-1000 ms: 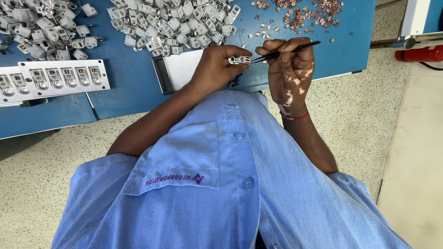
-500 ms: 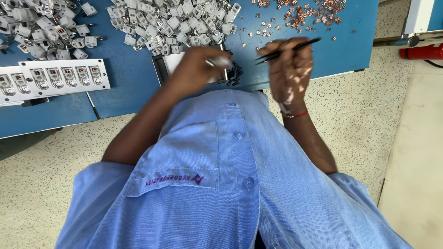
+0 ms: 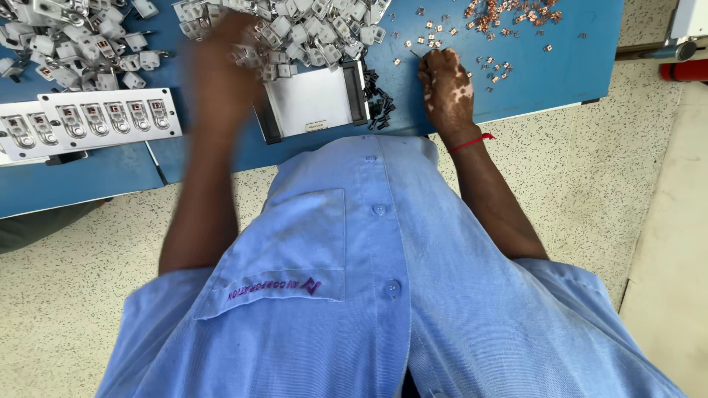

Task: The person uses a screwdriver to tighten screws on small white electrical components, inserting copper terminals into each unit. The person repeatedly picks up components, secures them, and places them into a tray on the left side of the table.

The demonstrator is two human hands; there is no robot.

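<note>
My left hand (image 3: 221,55) is a motion blur over the near edge of a heap of small white plastic housings (image 3: 317,26) on the blue table (image 3: 546,81). Whether it holds one I cannot tell. My right hand (image 3: 446,88), with a red band at the wrist, is closed around a thin dark tool (image 3: 415,53). The tool's tip points up towards scattered small copper pieces (image 3: 435,29). Between my hands lies a white flat fixture with dark side rails (image 3: 313,99).
A white jig plate holding a row of housings (image 3: 96,118) lies at the left, with another heap of housings (image 3: 74,44) behind it. Small black parts (image 3: 377,103) sit beside the fixture. A copper pile (image 3: 509,11) lies far right. A red object (image 3: 686,70) lies beyond the table's edge.
My left hand has swung left and up from the fixture to the housing heap. My right hand has dropped onto the table, with its tool now pointing at the copper pieces.
</note>
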